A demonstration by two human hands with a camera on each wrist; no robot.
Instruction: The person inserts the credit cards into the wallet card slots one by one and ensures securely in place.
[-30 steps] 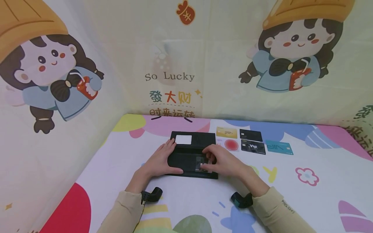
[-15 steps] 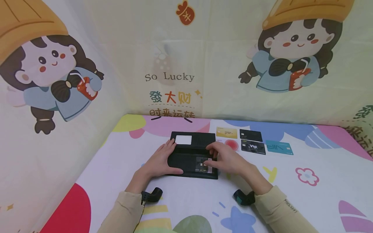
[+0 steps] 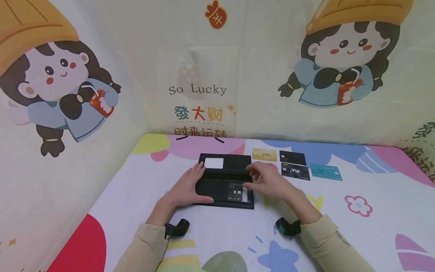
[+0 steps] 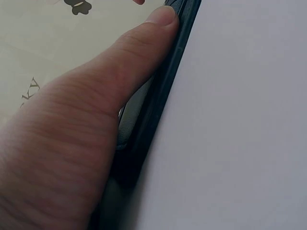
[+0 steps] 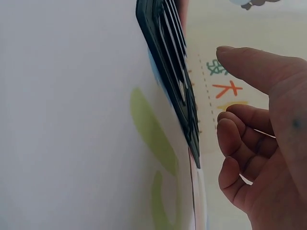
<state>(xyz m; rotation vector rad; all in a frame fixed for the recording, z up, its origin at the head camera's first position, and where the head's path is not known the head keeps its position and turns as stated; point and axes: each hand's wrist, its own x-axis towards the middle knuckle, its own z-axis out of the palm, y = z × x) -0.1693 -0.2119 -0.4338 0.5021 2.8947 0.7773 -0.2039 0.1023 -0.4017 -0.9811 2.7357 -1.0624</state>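
A black wallet [image 3: 221, 177] lies open on the table, also seen edge-on in the left wrist view [image 4: 158, 105] and the right wrist view [image 5: 168, 62]. A white card [image 3: 214, 163] sits in its far half, and another card [image 3: 238, 192] shows in a slot of its near half. My left hand [image 3: 187, 186] rests flat on the wallet's left part, with the thumb [image 4: 110, 91] along its near edge. Just off the wallet's right edge, my right hand [image 3: 268, 182] holds nothing. Its fingers [image 5: 240, 139] are loosely curled, and the thumb reaches toward the near card.
Right of the wallet, a gold card [image 3: 264, 154], a black card [image 3: 292, 157], a black VIP card [image 3: 295, 172] and a teal card [image 3: 325, 172] lie on the patterned tablecloth [image 3: 357, 226]. Printed fabric walls [image 3: 102, 113] close the left and back sides.
My right hand has slid right off the wallet's near half, uncovering the card in its slot and covering the red-circle card beside the wallet. The left hand has stayed put.
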